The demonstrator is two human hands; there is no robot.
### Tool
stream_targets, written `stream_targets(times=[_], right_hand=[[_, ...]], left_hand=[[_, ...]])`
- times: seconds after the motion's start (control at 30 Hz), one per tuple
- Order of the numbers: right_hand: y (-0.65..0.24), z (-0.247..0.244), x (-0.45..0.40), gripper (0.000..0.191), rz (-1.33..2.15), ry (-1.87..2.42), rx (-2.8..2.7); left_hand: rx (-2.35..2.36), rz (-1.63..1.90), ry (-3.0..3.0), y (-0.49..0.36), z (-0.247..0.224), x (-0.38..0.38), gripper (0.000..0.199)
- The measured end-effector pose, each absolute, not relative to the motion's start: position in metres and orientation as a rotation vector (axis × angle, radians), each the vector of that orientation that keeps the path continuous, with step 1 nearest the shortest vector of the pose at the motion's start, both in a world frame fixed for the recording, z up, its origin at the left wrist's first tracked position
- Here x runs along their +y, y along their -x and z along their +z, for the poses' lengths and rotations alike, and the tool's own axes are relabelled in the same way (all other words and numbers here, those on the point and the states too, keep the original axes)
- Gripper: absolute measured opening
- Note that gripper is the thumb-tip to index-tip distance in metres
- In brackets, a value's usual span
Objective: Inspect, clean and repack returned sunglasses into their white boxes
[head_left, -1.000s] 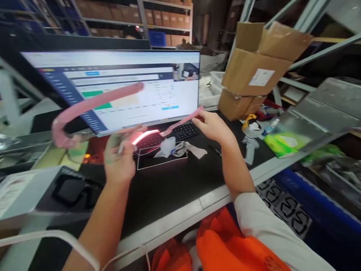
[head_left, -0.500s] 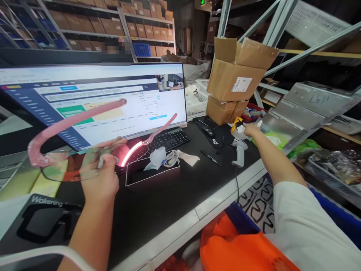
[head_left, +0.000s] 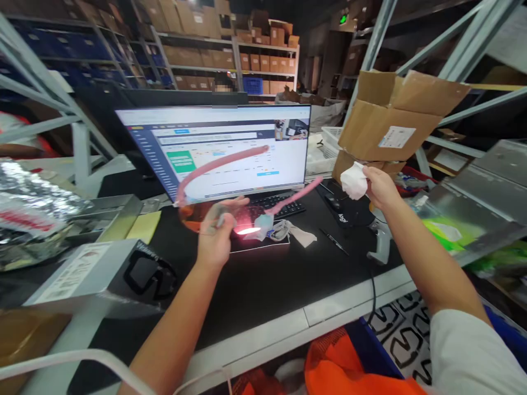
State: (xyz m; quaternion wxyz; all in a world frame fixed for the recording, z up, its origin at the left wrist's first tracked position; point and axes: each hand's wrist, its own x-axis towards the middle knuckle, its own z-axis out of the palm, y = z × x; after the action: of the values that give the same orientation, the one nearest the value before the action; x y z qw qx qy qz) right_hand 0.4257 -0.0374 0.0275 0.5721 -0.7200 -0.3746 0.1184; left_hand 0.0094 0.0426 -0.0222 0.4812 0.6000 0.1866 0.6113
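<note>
My left hand (head_left: pixel 218 230) holds a pair of glasses with pink temples (head_left: pixel 222 163) up in front of the monitor (head_left: pixel 230 164). The fingers show partly through the lenses, with a small pale bit by the thumb. Raised above the mouse mat on the right, my right hand (head_left: pixel 381 186) pinches a crumpled white tissue (head_left: pixel 354 181). Under and beside the glasses lies a shallow open box (head_left: pixel 259 248) with a bluish wrapper (head_left: pixel 263 226) and a pale cloth strip (head_left: pixel 303 235). A keyboard (head_left: pixel 290 204) sits behind them.
On the black desk (head_left: pixel 263 291) are a pen (head_left: pixel 334 242), a mouse (head_left: pixel 332 202) and a grey scanner (head_left: pixel 381 244). Cardboard boxes (head_left: pixel 374 123) stand at the back right. A grey box (head_left: pixel 102 274), yellow notes (head_left: pixel 144 226) and silver packaging (head_left: pixel 33 203) are at the left.
The view has turned left. My right hand has lifted from beside the scanner and moved toward the middle, with the white tissue now plainly visible. My left hand still holds the glasses.
</note>
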Motion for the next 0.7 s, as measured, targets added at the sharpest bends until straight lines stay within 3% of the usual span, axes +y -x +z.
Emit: stream_targets(times=[0.27,0.53,0.6,0.7], right_hand=[[-0.227,0.028,-0.004,0.049,1.010,1.089,-1.188],[-0.203,0.004,0.007,0.062,1.272,0.925,-1.270],[-0.211,0.004,0.008,0.053,1.151,0.994,-1.193],[-0.230,0.015,0.000,0.042,0.567,1.071,-0.989]], left_hand=[[0.308,1.058,-1.326,-0.027,-0.031,0.018,0.054],[0.458,1.225,-1.447,-0.015,-0.043,0.033,0.053],[0.427,1.251,-1.516,-0.014,-0.043,0.035,0.051],[0.355,1.426,-1.517,-0.016,-0.039,0.036,0.044]])
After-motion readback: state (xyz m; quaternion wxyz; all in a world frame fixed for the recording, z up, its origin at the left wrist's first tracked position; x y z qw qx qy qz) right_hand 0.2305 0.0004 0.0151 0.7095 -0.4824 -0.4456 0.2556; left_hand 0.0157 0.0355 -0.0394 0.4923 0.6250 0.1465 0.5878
